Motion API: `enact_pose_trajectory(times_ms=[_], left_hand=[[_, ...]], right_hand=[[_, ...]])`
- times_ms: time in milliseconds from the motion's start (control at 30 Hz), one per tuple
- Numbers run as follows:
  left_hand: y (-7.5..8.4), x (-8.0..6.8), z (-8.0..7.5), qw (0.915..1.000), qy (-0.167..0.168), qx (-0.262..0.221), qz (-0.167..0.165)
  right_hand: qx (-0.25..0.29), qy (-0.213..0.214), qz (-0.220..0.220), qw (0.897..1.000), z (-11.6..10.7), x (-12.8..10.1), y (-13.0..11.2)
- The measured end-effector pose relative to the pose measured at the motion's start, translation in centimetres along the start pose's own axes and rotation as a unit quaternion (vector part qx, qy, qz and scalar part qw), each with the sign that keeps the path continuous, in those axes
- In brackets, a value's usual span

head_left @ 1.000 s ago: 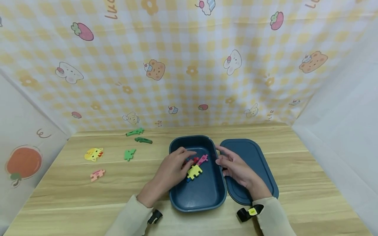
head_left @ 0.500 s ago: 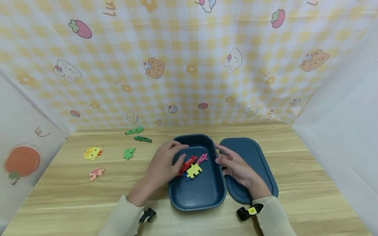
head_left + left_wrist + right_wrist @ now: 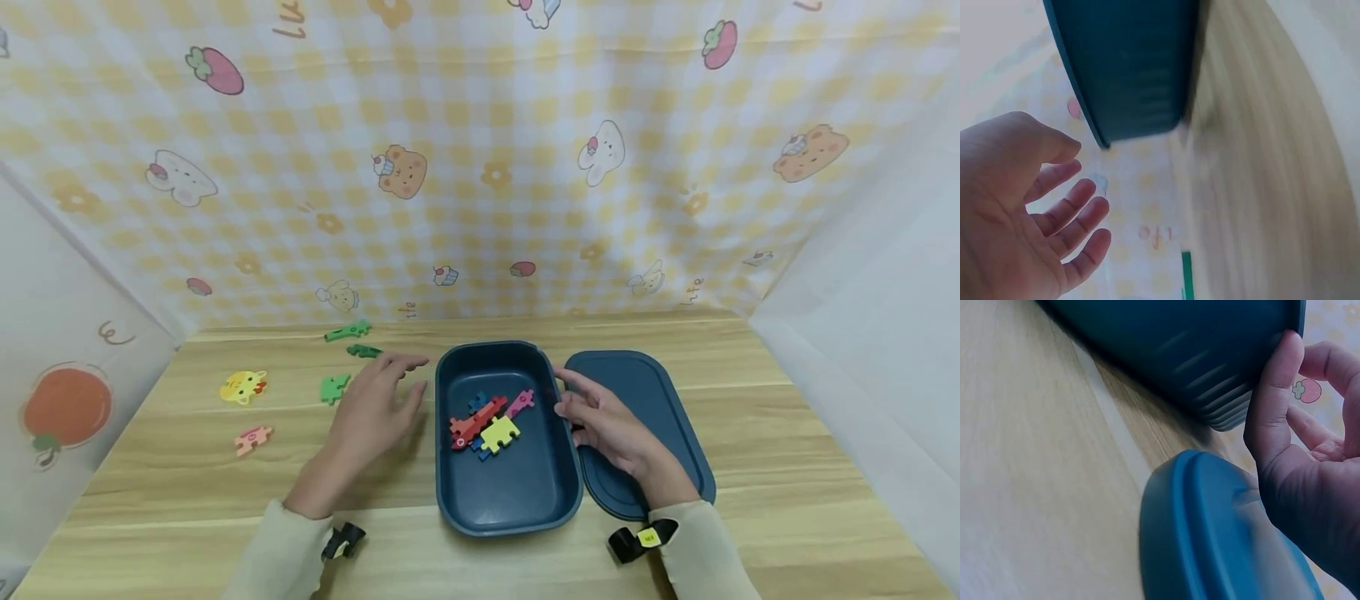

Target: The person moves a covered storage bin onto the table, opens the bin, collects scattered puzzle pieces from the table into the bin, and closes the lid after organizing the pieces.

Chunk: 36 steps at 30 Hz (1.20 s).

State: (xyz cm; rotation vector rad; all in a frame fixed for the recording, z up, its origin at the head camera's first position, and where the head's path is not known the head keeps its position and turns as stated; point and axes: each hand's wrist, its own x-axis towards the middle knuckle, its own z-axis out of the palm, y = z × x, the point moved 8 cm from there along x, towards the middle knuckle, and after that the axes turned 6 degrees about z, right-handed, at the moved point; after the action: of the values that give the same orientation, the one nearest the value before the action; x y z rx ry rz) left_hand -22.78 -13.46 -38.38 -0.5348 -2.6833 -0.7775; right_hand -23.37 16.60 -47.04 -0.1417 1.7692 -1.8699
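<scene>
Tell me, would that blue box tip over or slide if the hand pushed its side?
The blue box would probably slide rather than tip: it looks low and wide, sitting flat on the smooth wooden table. It seems light, likely plastic, with only a few flat puzzle pieces inside. The right hand touches its rim, which may steady it.

My left hand point(image 3: 372, 407) hovers palm down, fingers spread and relaxed — holding nothing. My right hand point(image 3: 604, 421) lies farther right, fingers loosely curled and pointing left — thumb extended. Both forearms wear pale sleeves, with a dark strap at each wrist.
</scene>
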Motion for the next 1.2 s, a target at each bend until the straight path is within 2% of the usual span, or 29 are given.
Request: enact_pose_trajectory(times_ms=[67, 200, 400, 567, 667, 867, 1200], left_hand=[[-1.1, 0.0, -0.4, 0.9998, 0.008, 0.015, -0.007], [-4.3, -0.5, -1.5, 0.9977, -0.001, 0.041, -0.054], [-8.7, -1.8, -1.9, 0.9837, -0.067, 0.059, -0.156], [-10.8, -2.5, -1.7, 0.9709, -0.103, 0.062, -0.207], [-11.2, -2.6, -1.7, 0.9695, -0.102, 0.062, -0.214], [-11.2, -2.4, -2.0, 0.9741, -0.078, 0.057, -0.204], [-11.7, -2.6, -1.7, 0.9749, -0.078, 0.037, -0.206]], right_hand=[[0.0, -0.004, -0.003, 1.0, 0.0, 0.0, 0.0], [0.003, -0.006, -0.004, 1.0, 0.0, 0.1, 0.0], [0.009, -0.005, -0.001, 1.0, 0.1, 0.2, 0.0], [0.011, -0.007, -0.001, 1.0, 0.2, 0.2, -0.1], [0.012, -0.008, 0.0, 1.0, 0.2, 0.2, 0.0], [0.012, -0.003, 0.004, 1.0, 0.0, 0.1, 0.1], [0.017, -0.005, 0.004, 1.0, 0.0, 0.1, 0.1]])
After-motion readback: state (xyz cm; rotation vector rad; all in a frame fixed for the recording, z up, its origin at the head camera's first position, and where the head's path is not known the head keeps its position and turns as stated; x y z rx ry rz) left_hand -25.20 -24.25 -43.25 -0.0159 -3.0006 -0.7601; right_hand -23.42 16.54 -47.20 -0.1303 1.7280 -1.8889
